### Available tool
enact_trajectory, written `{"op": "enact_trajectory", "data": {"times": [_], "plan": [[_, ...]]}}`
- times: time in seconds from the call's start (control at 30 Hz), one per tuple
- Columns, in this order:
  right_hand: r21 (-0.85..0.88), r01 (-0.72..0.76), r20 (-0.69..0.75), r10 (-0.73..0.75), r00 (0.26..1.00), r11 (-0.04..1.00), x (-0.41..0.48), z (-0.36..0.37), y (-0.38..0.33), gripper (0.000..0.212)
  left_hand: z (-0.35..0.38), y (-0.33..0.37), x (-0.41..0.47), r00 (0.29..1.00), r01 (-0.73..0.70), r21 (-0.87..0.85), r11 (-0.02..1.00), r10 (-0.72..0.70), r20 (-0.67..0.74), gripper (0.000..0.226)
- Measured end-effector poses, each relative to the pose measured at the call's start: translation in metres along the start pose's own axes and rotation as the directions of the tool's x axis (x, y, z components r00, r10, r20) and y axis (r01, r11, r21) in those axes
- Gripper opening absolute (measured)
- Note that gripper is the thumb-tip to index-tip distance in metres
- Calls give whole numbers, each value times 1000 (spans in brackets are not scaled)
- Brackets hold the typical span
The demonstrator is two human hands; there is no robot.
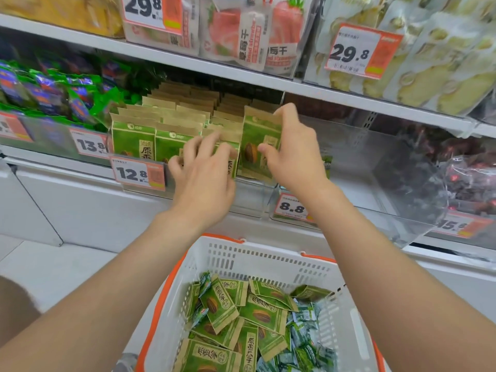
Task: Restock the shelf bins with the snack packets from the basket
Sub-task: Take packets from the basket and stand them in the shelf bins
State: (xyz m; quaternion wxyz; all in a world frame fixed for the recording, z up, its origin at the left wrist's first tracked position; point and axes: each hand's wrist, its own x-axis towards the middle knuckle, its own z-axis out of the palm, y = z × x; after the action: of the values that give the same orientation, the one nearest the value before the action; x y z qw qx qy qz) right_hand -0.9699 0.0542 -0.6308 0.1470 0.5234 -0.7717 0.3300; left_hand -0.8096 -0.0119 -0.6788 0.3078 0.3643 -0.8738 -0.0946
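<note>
— Your left hand [204,173], just right of the 12.8 tag [137,174], has its fingers spread, gripping nothing.
— Yes, you press the shelf packets [134,140] back, probably to keep a gap.
— Farther right of the tag, your right hand [292,154] pinches one upright snack packet [255,146], thumb in front, fingers over its top.
— To slot it in, I'd say. Your basket [241,253], below the tag, holds more.

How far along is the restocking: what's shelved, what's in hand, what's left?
Done: the middle bin holds several rows of upright shelved packets. In hand: the right hand pinches one more packet at the front row's right end; the left hand touches its neighbours. Left: the basket holds a pile of loose packets plus small sachets, and the clear bin on the right looks nearly bare.
</note>
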Motion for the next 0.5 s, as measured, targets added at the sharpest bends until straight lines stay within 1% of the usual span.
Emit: {"op": "enact_trajectory", "data": {"times": [0.07, 0.1, 0.17, 0.23, 0.33, 0.37, 0.5], "plan": [[-238, -4, 64, 19, 998, 971, 9, 10, 6, 33, 1, -2, 1, 999, -5, 56, 998, 2, 53, 39], [-318, -11, 91, 42, 995, 948, 14, 14, 9, 26, 1, -2, 0, 998, -14, 80, 997, 9, 70, 37], [-408, -23, 141, 88, 986, 913, 21, 19, 10, 24, 2, -2, -1, 995, -31, 101, 994, 21, 95, 34], [-437, -42, 161, 125, 979, 898, 29, 22, 10, 24, 3, -1, -2, 994, -38, 111, 993, 26, 111, 35], [-471, -73, 131, 151, 980, 879, 43, 27, 10, 8, 3, 1, -1, 993, -43, 113, 993, 30, 116, 38], [-479, -91, 122, 169, 978, 873, 48, 29, 10, 7, 2, 2, 0, 993, -41, 111, 993, 27, 118, 38], [-508, -165, 100, 248, 964, 845, 62, 41, 15, 25, 2, 4, 2, 993, -29, 129, 991, 14, 116, 39]]}}
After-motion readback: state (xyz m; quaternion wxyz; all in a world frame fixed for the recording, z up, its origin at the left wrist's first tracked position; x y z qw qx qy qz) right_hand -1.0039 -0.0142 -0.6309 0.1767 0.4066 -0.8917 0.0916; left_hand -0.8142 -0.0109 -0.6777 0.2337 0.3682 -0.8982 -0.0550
